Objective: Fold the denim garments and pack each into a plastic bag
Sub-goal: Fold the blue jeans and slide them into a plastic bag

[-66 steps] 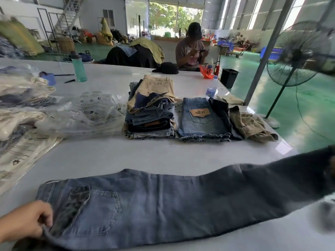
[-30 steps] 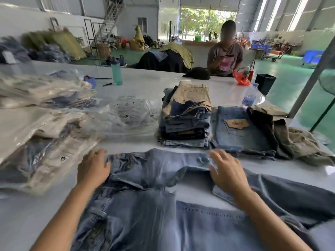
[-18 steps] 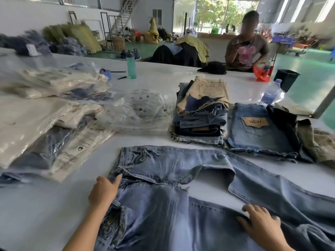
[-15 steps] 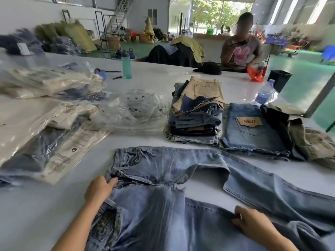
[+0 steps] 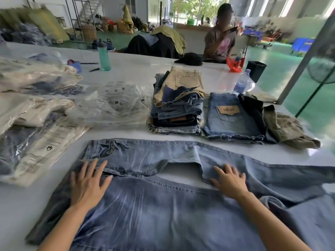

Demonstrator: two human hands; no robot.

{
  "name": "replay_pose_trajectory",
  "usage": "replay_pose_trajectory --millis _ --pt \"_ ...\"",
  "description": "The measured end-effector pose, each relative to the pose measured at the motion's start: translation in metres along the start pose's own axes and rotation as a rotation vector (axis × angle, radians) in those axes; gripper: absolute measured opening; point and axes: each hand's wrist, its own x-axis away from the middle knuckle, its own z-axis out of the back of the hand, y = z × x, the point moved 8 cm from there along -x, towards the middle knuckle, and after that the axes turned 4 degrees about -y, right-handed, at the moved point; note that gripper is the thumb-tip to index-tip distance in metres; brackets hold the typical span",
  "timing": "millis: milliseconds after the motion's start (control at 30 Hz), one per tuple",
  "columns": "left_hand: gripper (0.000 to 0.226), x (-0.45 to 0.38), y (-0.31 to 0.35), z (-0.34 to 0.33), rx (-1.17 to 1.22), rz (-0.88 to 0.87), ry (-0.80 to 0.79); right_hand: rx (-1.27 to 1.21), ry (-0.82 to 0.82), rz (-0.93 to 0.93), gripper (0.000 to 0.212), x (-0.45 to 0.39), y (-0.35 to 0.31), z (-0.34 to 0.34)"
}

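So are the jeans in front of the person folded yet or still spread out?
Spread out. The jeans lie flat on the table, legs apart, with left hand and right hand pressing flat on them.

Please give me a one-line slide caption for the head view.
Left hand and right hand press flat on blue jeans spread across a white table.

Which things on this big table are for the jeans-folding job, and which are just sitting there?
For the job:
light blue denim jeans spread flat, under left hand and right hand
stack of folded denim garments
crumpled clear plastic bags
bagged garments

Just lying about:
teal plastic water bottle
small clear water bottle
black bin
standing fan
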Motion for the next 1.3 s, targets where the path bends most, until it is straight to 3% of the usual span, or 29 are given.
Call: replay_pose_trajectory --millis 100,400,467,533,567,633,700,767,867,1000,1100,1200,1300 --pt "0.07 0.0 -0.005 -0.045 -0.05 0.038 -0.252 -0.109 -0.066 -0.091 0.055 0.01 0.02 -0.028" --pt "0.073 0.021 0.055 -0.028 -0.066 -0.062 -0.148 -0.172 -0.078 -0.452 0.057 0.039 0.125 -0.028" --pt "0.078 0.019 0.056 0.001 0.008 -0.062 0.02 -0.158 -0.149 -0.37 0.057 0.029 0.115 -0.009" --pt "0.063 0.017 0.038 0.024 0.123 0.048 0.224 -0.031 -0.092 -0.244 0.042 0.024 0.083 0.017" --pt "0.053 0.013 0.023 0.026 0.198 0.169 0.217 0.023 0.004 -0.186 0.037 0.024 0.062 0.029" --pt "0.057 0.004 -0.003 0.017 0.312 0.443 0.042 0.058 0.241 -0.029 0.036 0.03 0.004 0.05" --pt "0.071 0.0 -0.014 0.006 0.376 0.578 -0.129 -0.001 0.375 0.21 0.038 0.042 -0.065 0.059" --pt "0.061 -0.005 -0.02 -0.003 0.466 0.625 -0.207 -0.017 0.382 0.435 0.038 0.051 -0.13 0.057" --pt "0.031 -0.014 -0.029 -0.012 0.806 0.705 -0.198 0.002 0.281 0.662 0.039 0.052 -0.205 0.038" --pt "0.007 -0.024 -0.023 -0.007 0.848 0.576 -0.254 0.032 0.038 0.572 0.049 0.039 -0.255 0.01" --pt "0.02 -0.024 -0.023 -0.004 0.753 0.447 -0.386 0.112 0.057 0.527 0.055 0.035 -0.283 0.009" --pt "0.046 -0.016 -0.038 -0.003 0.5 0.392 -0.445 0.069 0.087 0.627 0.04 0.036 -0.326 0.014" --pt "0.052 -0.011 -0.045 -0.009 0.587 0.38 -0.412 -0.007 0.014 0.666 0.032 0.03 -0.364 0.006"
